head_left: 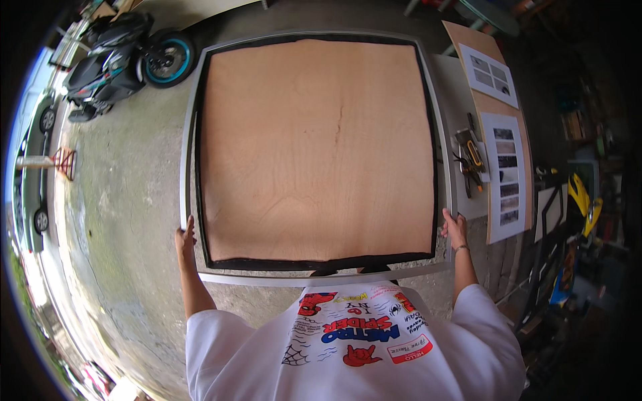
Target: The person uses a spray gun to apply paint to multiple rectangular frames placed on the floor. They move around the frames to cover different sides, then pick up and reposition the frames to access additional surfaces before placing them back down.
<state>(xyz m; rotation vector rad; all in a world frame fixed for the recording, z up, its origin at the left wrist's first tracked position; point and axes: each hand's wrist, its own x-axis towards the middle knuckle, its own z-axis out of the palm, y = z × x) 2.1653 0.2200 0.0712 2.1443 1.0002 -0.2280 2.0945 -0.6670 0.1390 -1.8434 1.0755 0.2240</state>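
Note:
A big square frame of thin silver-grey metal [185,147] surrounds a plywood panel [314,147] that has black edging [321,264] along its sides. My left hand [186,237] is closed round the frame's left bar near its front corner, thumb on the inner side. On the right bar, at about the same height, my right hand [455,229] grips the frame, its thumb pointing up along the metal. A narrow gap shows between frame and panel, widest at the front and right. What supports the panel is hidden beneath it.
To the right, a pale tabletop [451,87] holds a yellow-and-black hand tool [472,152] and orange-handled pliers [472,179]. Beside them lies a brown board [461,33] with printed sheets [505,177]. A motorcycle [114,63] stands on the concrete floor [127,194] at far left.

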